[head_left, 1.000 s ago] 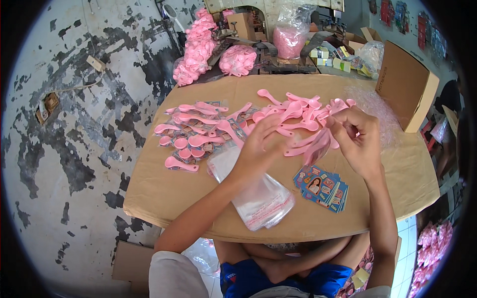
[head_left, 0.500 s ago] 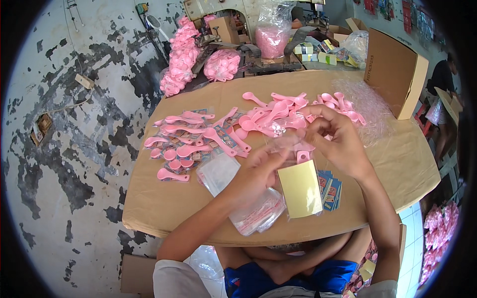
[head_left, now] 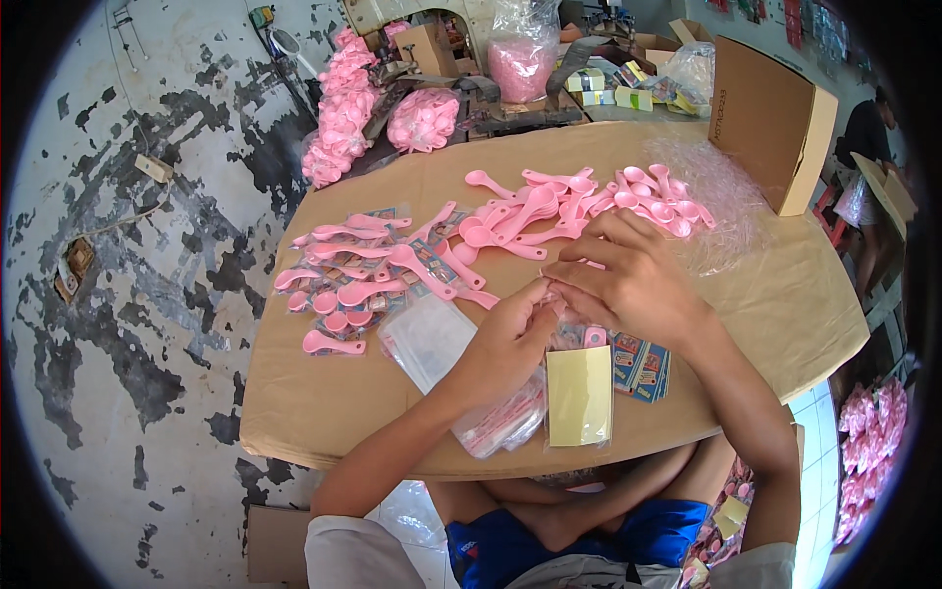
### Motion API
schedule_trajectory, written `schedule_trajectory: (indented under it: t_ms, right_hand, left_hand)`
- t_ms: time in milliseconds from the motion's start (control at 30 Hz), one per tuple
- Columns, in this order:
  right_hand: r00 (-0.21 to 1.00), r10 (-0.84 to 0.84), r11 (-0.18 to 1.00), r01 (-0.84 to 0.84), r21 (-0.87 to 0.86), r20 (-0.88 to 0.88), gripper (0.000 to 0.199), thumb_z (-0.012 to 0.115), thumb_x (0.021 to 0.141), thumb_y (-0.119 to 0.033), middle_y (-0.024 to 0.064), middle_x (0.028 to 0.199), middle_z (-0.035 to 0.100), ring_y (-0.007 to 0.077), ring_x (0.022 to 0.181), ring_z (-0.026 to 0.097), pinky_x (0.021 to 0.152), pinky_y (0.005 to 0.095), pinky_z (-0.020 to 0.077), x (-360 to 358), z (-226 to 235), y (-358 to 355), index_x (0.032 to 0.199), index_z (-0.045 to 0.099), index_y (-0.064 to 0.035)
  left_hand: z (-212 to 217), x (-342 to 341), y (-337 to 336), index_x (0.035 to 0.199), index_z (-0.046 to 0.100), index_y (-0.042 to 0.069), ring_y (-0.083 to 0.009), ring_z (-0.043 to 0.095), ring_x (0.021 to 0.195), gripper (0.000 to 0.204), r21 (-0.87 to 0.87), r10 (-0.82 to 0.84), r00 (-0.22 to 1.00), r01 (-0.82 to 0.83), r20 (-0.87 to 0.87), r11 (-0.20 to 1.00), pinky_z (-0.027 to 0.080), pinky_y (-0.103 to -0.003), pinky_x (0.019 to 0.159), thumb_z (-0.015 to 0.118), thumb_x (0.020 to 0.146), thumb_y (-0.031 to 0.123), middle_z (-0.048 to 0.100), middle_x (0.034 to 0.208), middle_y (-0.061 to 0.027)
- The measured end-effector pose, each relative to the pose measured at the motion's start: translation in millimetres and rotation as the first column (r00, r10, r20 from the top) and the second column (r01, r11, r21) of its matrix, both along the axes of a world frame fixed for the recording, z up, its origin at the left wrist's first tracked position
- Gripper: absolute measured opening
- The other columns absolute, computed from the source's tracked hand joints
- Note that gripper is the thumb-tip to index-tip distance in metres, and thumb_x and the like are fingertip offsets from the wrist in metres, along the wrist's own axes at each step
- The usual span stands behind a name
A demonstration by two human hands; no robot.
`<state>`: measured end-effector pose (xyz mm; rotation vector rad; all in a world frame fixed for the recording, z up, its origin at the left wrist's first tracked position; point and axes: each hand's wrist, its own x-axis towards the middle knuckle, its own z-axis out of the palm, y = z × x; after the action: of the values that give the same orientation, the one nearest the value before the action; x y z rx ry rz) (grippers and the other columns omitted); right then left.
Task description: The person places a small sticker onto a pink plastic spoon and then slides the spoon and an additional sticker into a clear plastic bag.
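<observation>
My left hand (head_left: 512, 336) and my right hand (head_left: 628, 277) meet over the near middle of the table. Both are closed, fingers pinching the top of a clear plastic bag. The bag hangs down from them, with a yellow card (head_left: 579, 401) and the holed handle of a pink spoon (head_left: 595, 337) showing in it; my fingers hide the rest of the spoon. Under my left forearm lie flat clear bags (head_left: 428, 339). Beside the yellow card, partly below my right hand, blue printed cards (head_left: 650, 368) lie fanned out.
Bagged pink spoons with cards (head_left: 368, 290) are heaped at left. Loose pink spoons (head_left: 535, 211) lie at the far middle, near shredded clear plastic (head_left: 721, 196). A cardboard box (head_left: 765, 123) stands at far right. Big bags of spoons (head_left: 424, 120) sit behind the brown-covered table (head_left: 785, 314).
My hands have come together at the bag's top, the right one moving down and left. The bag now hangs straighter and slightly lower. The whole view has shifted a little.
</observation>
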<state>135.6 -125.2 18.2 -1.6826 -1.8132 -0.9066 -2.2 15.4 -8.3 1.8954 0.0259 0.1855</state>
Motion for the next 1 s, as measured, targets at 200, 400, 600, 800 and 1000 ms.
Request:
schedule_trajectory:
  t_ms: [200,400,600,800,1000]
  right_hand:
    - [0.998,0.064,0.99,-0.064,-0.126,-0.005,0.02,0.074,0.07,-0.02,0.0034,0.08,0.064,0.0209,0.087,0.059,0.077,0.0346,0.0494,9,5,0,0.081,0.066,-0.0052]
    - [0.763,0.148,0.988,-0.142,0.06,-0.63,0.011,0.066,0.078,-0.007,0.0029,0.074,0.057,0.0132,0.076,0.058,0.068,0.0299,0.0474,16,10,-5,0.078,0.056,-0.0047]
    - [0.27,0.052,0.949,-0.314,-0.037,-0.962,0.026,0.063,0.079,-0.03,0.0004,0.076,0.06,0.0136,0.068,0.06,0.063,0.0285,0.0471,133,21,-98,0.083,0.06,-0.0046]
    - [0.639,-0.452,0.891,0.293,-0.347,-0.622,0.019,0.058,0.083,-0.019,0.0016,0.08,0.059,0.0133,0.071,0.053,0.067,0.0289,0.0446,162,1,-104,0.086,0.059,0.0002]
    - [0.55,0.068,0.994,-0.112,0.007,-0.833,0.013,0.056,0.089,-0.013,-0.0013,0.082,0.059,0.007,0.077,0.052,0.07,0.0256,0.0441,73,33,-45,0.088,0.061,-0.0017]
  left_hand:
    - [-14,7,-4,0.124,0.052,0.003,-0.0061,0.061,0.092,0.027,-0.077,-0.078,0.995,0.083,0.064,0.994,0.048,-0.021,0.073,0.037,0.105,0.015,0.061,0.104,-0.0002]
    - [1,1,-2,0.129,0.048,0.003,-0.0146,0.063,0.106,0.032,-0.08,-0.069,0.995,0.074,0.065,0.994,0.055,-0.025,0.079,0.035,0.106,0.02,0.062,0.116,-0.008]
    - [15,-7,5,0.134,0.042,0.001,-0.0287,0.068,0.101,0.041,-0.555,-0.019,1.0,0.022,0.011,0.832,0.058,-0.035,0.087,0.034,0.106,0.031,0.059,0.123,-0.0173]
    - [4,3,-5,0.135,0.039,-0.002,-0.0284,0.062,0.113,0.05,-0.48,-0.131,0.991,0.129,0.029,0.868,0.052,-0.035,0.096,0.052,0.1,0.031,0.055,0.129,-0.0176]
    - [-6,4,-9,0.151,0.015,0.002,-0.0289,0.032,0.141,0.094,-0.201,-0.164,0.985,0.171,0.05,0.965,0.034,-0.038,0.112,0.078,0.082,0.013,0.033,0.148,-0.0217]
